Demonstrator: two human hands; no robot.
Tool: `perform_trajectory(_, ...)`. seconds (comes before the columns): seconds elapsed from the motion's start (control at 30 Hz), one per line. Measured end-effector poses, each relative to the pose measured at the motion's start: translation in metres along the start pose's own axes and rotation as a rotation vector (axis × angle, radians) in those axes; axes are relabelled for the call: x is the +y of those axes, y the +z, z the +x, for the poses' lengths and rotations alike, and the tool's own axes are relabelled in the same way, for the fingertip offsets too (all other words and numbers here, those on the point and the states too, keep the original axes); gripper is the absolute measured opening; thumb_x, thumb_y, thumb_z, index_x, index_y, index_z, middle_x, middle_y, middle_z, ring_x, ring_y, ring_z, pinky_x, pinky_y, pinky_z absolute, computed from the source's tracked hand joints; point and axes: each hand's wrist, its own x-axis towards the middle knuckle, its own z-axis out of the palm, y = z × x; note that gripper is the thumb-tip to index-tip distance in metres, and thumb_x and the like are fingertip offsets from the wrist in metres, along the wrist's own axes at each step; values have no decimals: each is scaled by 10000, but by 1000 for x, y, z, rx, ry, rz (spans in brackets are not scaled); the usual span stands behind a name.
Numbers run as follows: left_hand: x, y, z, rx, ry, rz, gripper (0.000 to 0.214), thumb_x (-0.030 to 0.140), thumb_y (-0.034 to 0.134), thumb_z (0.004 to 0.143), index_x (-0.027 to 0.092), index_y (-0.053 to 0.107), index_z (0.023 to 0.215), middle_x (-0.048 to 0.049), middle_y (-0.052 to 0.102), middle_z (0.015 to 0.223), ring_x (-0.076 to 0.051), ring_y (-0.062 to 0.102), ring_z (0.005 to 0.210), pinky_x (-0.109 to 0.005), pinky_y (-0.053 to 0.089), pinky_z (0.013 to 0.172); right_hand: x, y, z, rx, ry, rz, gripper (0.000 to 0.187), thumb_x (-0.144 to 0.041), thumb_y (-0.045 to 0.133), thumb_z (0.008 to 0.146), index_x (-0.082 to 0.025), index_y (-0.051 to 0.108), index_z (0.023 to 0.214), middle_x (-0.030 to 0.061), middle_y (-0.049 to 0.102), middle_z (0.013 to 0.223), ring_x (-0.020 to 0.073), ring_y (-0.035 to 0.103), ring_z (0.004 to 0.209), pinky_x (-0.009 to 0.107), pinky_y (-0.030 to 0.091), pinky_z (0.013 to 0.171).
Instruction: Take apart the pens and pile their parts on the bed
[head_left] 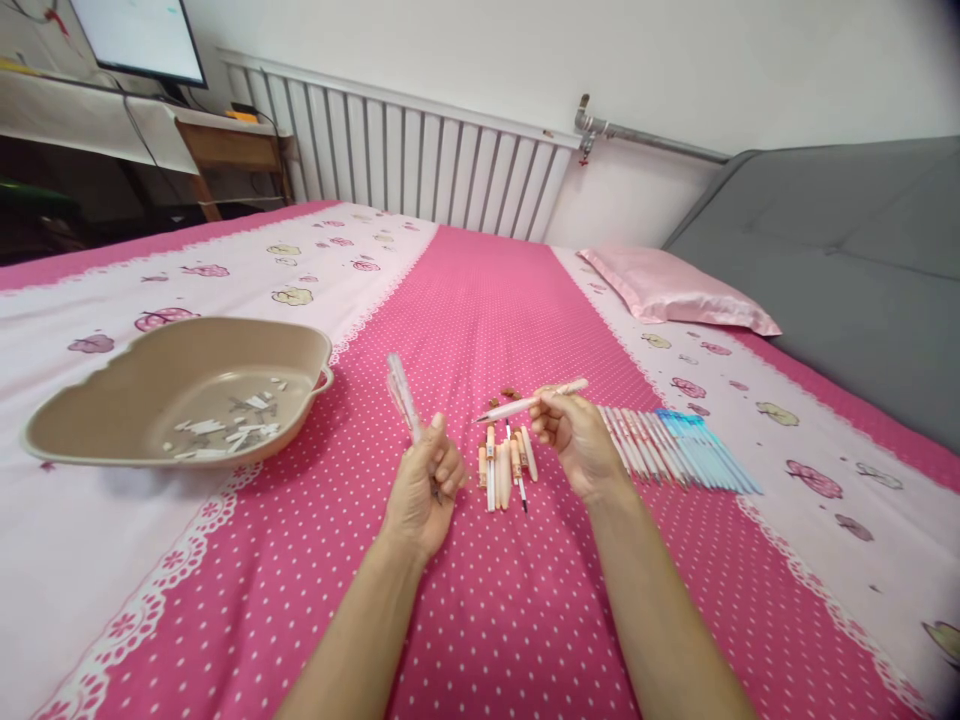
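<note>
My left hand [429,485] is closed around a pale translucent pen [403,392], which points up and away from me. My right hand [574,435] pinches a slim pink pen [514,408], held nearly level with its pointed end toward the left. Between and below the hands lies a small group of pen parts [504,470]: peach barrels, brown-and-orange pieces and thin white refills with dark tips. To the right of my right hand, pink pens [641,445] rest side by side in a row, continued by light blue pens [709,455].
A beige plastic basin [300,375] with small white and grey pieces stands on the bed at left. A pink pillow [675,285] lies at the right, against a grey headboard [847,230]. Behind the bed are a white radiator [420,150] and a desk with a monitor [142,40].
</note>
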Motion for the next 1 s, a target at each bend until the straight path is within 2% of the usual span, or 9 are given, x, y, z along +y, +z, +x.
perform_trajectory(0.2,0,3,-1,-2,65,61,461,538,556,717,182,350,507,56,411,466,-61,421,449,-196,374,482,3,2,0,-29,20,6,153,-280,630,686,-135,602,726,-9,594,590,60,509,462,143,365,391)
perform_trajectory(0.37,-2,1,1,39,100,17,359,476,639,676,163,485,591,37,513,558,-68,502,530,-187,422,540,3,1,0,-37,16,13,144,-273,622,698,-134,604,735,-6,594,590,60,513,465,138,365,390)
perform_trajectory(0.47,-4,-2,3,88,109,59,311,413,684,653,156,594,803,68,469,533,-30,424,440,-141,347,437,3,1,0,-42,14,7,142,-274,619,699,-139,604,741,-9,594,592,60,508,464,142,366,392)
perform_trajectory(0.6,-8,-3,2,47,117,151,431,358,724,617,155,616,982,113,313,473,-6,267,365,-130,202,352,5,3,0,-42,27,-2,157,-285,625,690,-140,601,744,-9,599,592,63,515,464,145,368,396)
perform_trajectory(0.77,-12,0,1,112,122,264,397,282,777,538,132,650,883,99,390,473,1,266,362,-141,183,348,6,5,-2,-71,50,-15,164,-289,629,698,-141,594,761,-5,607,598,65,529,472,145,378,405)
perform_trajectory(0.9,-12,1,2,156,143,304,352,292,766,553,121,655,840,68,482,499,-2,284,367,-146,201,352,5,7,-4,-119,53,-17,179,-306,637,707,-137,593,742,-6,605,599,53,527,474,131,377,407)
perform_trajectory(1.0,-10,2,2,184,180,342,322,282,758,563,128,664,830,41,553,556,-12,356,398,-147,271,388,7,7,-4,-131,58,-44,217,-330,671,687,-137,595,751,-9,601,611,48,527,483,128,390,415)
